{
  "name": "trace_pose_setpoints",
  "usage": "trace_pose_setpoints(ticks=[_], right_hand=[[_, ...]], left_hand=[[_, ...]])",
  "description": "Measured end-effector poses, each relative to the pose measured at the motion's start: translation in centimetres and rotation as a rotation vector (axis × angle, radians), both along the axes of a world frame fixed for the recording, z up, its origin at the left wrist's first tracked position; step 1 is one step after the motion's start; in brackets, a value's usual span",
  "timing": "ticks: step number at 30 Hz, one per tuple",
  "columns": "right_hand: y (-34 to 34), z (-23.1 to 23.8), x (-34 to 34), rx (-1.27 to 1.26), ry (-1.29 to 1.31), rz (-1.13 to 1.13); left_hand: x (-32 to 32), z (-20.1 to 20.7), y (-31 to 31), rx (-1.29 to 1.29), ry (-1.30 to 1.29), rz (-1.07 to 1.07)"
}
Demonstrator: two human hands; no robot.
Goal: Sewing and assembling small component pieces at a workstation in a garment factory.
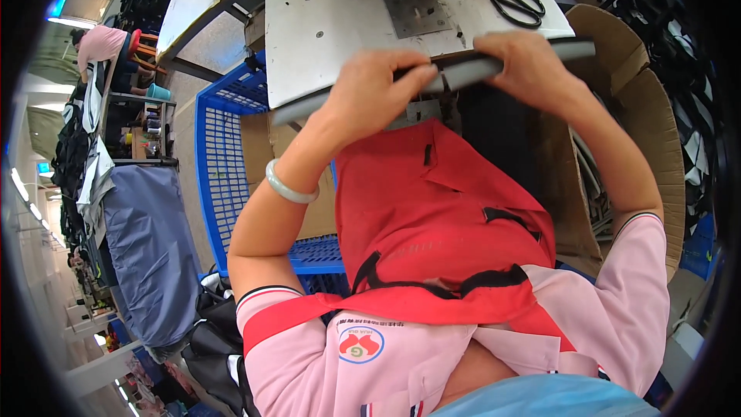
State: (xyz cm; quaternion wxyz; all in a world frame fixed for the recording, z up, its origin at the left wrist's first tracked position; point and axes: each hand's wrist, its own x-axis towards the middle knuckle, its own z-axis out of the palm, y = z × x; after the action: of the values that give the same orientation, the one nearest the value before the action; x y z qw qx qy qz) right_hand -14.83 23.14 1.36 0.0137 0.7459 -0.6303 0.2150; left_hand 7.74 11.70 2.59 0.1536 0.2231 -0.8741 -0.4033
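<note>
A long grey strip (pixel 475 72) with a dark edge is held crosswise between my hands, over the near edge of the white worktable (pixel 309 54). My left hand (pixel 378 93) grips it left of its middle, thumb pressed toward the fingers. Right of the middle, my right hand (pixel 525 66) is closed round the same strip. A small dark band crosses the strip between the hands. Beyond them lies a square metal plate (pixel 415 8) set in the tabletop. A pair of black-handled scissors (pixel 513 4) rests to its right.
A blue plastic basket (pixel 220 162) stands at my left, with cardboard inside. Open cardboard boxes (pixel 644 131) holding strips are at my right. Small dark scraps dot the tabletop. Further left, a person (pixel 104 46) bends near a red stool (pixel 145 50). Black goods are piled at far right.
</note>
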Motion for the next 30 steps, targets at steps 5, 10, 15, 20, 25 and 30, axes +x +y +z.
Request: trace_pose_setpoints(ticks=[5, 10, 15, 20, 25, 30], right_hand=[[-4.5, 1.0, -2.4, -0.067, 0.071, -0.14], [-6.7, 0.4, -3.5, -0.033, 0.064, -0.177], [-7.9, 0.9, -4.1, 0.019, 0.04, -0.2], [-9.2, 0.4, -4.9, -0.04, 0.048, -0.192], [-10.2, 0.2, -5.9, -0.103, 0.087, -0.178], [-12.1, -0.6, -8.9, -0.308, -0.127, 0.201]], left_hand=[[-3.1, 0.0, -3.7, -0.08, 0.156, 0.132], [-4.9, -0.7, -6.5, 0.107, 0.19, 0.123], [-6.0, -0.6, -8.0, 0.196, 0.146, 0.153], [-6.6, -0.8, -9.2, 0.201, 0.136, 0.154], [-7.0, -0.7, -9.6, 0.238, 0.176, 0.159], [-8.5, -1.7, -12.3, 0.201, 0.158, 0.154]])
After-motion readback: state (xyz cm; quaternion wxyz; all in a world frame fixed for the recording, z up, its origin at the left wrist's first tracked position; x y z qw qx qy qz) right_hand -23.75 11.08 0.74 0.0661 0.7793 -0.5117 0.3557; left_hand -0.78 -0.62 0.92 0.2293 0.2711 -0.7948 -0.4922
